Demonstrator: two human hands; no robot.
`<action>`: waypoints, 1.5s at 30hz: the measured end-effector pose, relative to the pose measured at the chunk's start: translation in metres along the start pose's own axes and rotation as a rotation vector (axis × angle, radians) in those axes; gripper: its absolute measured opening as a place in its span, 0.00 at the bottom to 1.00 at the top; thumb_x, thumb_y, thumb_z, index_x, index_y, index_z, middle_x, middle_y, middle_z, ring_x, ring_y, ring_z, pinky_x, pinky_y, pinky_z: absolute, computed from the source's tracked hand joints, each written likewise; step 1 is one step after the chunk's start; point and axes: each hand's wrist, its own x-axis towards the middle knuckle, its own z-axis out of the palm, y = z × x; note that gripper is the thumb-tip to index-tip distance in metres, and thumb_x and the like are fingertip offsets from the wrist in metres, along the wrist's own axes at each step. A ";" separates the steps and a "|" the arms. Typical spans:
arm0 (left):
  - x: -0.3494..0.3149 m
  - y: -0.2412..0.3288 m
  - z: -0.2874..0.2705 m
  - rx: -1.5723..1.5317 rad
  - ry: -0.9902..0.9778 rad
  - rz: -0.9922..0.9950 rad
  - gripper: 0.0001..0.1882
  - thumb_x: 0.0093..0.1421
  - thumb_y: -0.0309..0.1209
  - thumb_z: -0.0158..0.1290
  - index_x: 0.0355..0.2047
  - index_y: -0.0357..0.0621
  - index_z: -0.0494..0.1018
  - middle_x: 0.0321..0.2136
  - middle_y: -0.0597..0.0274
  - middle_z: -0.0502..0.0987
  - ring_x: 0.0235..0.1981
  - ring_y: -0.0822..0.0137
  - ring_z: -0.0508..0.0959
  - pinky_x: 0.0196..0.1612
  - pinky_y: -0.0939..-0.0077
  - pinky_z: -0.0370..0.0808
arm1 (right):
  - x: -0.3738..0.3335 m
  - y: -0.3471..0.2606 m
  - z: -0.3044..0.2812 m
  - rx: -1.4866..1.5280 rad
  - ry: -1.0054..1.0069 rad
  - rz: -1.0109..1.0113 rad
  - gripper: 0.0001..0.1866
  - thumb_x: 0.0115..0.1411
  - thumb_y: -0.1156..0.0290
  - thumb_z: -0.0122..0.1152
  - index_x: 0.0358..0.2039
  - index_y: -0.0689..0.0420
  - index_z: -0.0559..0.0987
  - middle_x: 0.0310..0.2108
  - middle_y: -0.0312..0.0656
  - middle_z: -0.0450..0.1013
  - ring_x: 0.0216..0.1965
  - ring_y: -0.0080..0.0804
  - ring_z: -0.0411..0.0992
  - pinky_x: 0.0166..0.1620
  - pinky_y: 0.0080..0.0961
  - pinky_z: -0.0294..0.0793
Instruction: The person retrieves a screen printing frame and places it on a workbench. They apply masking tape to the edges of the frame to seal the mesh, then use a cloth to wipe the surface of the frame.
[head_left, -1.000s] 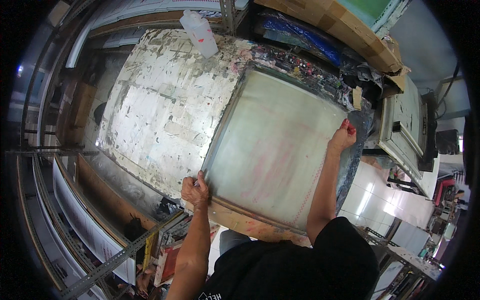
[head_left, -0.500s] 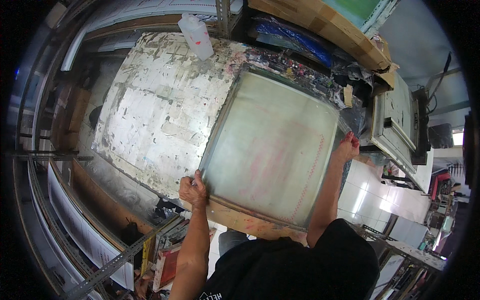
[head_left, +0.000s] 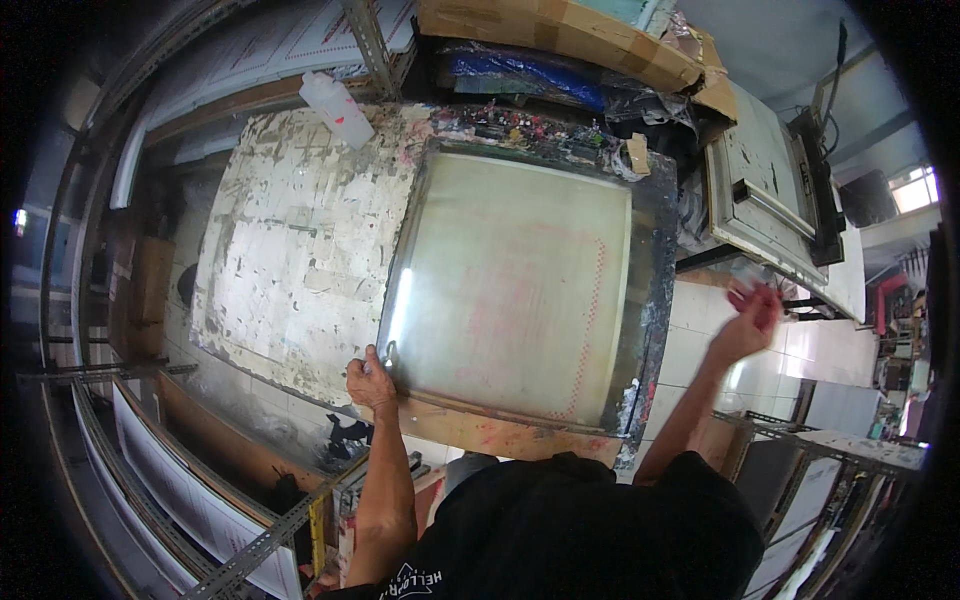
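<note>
A screen-printing frame (head_left: 520, 270) with pale greenish mesh lies on the worktable. Faint pink stains and a row of small red marks show on the mesh. At its near left corner, my left hand (head_left: 371, 382) is closed with the thumb up; what its fingers grip there is hidden. My right hand (head_left: 757, 310), stained red and smeared by motion, is in the air right of the table, apart from the frame. A blurred see-through strip (head_left: 748, 272) shows at its fingers.
The worktable's left half is a worn white board (head_left: 290, 250). At its far edge stands a translucent plastic bottle (head_left: 338, 108) with red spots. Cardboard (head_left: 560, 35) and blue plastic wrap (head_left: 530, 75) lie beyond. Metal racks (head_left: 250, 545) flank the left; another screen unit (head_left: 765, 180) stands right.
My right hand has left the frame's right edge and swung out to the right, with the clear strip at its fingers. My left hand stays at the near left corner. The view has shifted.
</note>
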 end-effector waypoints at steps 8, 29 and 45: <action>-0.035 0.119 -0.026 -1.633 -0.839 -0.604 0.38 0.60 0.68 0.39 0.37 0.39 0.71 0.31 0.61 0.72 0.34 0.63 0.72 0.39 0.68 0.71 | -0.235 -0.045 0.111 0.203 -1.087 0.024 0.06 0.55 0.82 0.60 0.34 0.61 0.79 0.35 0.42 0.76 0.38 0.33 0.75 0.42 0.28 0.76; 0.024 0.013 -0.019 -0.684 0.133 -0.417 0.14 0.61 0.34 0.52 0.26 0.35 0.65 0.19 0.61 0.65 0.18 0.66 0.64 0.23 0.67 0.66 | -0.191 0.011 0.092 0.122 -1.477 0.195 0.12 0.51 0.65 0.68 0.34 0.58 0.82 0.32 0.45 0.78 0.29 0.37 0.78 0.34 0.31 0.77; -0.003 -0.019 0.004 0.084 0.257 -0.074 0.25 0.55 0.43 0.61 0.17 0.36 0.63 0.15 0.49 0.65 0.17 0.50 0.64 0.23 0.57 0.62 | -0.093 0.139 0.251 -0.468 -1.069 -0.289 0.08 0.47 0.64 0.67 0.28 0.52 0.85 0.26 0.36 0.76 0.24 0.34 0.75 0.32 0.31 0.74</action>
